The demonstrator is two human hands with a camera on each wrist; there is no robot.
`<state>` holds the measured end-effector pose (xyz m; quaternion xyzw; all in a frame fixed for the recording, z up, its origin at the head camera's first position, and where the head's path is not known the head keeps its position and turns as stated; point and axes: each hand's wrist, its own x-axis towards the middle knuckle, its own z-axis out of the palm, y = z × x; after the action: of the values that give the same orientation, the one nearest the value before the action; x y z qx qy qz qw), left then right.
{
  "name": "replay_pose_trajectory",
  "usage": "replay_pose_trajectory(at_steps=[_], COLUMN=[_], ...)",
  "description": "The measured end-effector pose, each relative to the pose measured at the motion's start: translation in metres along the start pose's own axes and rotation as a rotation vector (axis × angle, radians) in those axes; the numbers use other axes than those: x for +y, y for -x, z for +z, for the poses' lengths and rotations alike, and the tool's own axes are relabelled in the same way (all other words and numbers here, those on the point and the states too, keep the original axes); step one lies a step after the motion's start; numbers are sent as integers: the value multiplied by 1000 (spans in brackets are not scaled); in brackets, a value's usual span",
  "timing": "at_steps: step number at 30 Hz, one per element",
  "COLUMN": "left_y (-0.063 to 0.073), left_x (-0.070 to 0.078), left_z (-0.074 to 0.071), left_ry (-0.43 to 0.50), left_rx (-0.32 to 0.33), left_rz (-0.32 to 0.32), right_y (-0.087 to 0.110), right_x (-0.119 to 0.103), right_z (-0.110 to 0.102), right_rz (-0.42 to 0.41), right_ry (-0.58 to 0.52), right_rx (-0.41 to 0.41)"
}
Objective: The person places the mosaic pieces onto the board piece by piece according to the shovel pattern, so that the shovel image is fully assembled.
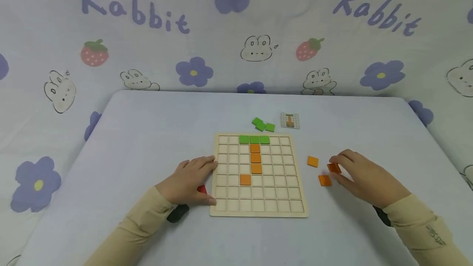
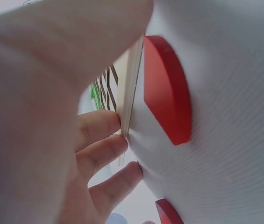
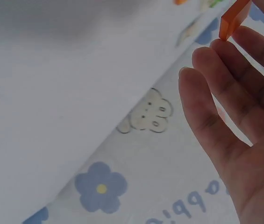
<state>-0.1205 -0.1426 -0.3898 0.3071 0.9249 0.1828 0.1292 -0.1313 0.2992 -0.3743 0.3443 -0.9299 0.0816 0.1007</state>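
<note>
A wooden grid board lies flat on the table. Three green tiles fill part of its top row, and several orange tiles sit in cells below them. My left hand rests along the board's left edge, its fingertips and thumb touching the rim. To the right of the board, my right hand pinches an orange tile between thumb and fingers; in the right wrist view this orange tile is tilted. Two loose orange tiles, one nearer the board and another, lie beside that hand.
Loose green tiles and a small pattern card lie behind the board. A red piece is beside the board under my left hand, with a second red piece near it. A printed cloth hangs behind the table.
</note>
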Motion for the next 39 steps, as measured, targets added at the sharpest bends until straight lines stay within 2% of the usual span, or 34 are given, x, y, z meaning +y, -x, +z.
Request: replay_pose_trajectory(at_steps=[3, 9, 17, 29, 39], left_y=[0, 0, -1, 1, 2], left_x=[1, 1, 1, 0, 0], left_z=[1, 1, 0, -3, -4], left_ry=[5, -8, -11, -9, -4], left_rx=[-5, -6, -29, -23, -22], left_rz=[-3, -13, -16, -18, -17], right_y=[-7, -27, -56, -97, -112], right_x=[-6, -22, -39, -72, -91], right_z=[-6, -13, -13, 3, 23], right_rz=[-30, -61, -140, -265, -372], right_ry=[-22, -41, -68, -91, -126], right_rx=[23, 8, 5, -80, -107])
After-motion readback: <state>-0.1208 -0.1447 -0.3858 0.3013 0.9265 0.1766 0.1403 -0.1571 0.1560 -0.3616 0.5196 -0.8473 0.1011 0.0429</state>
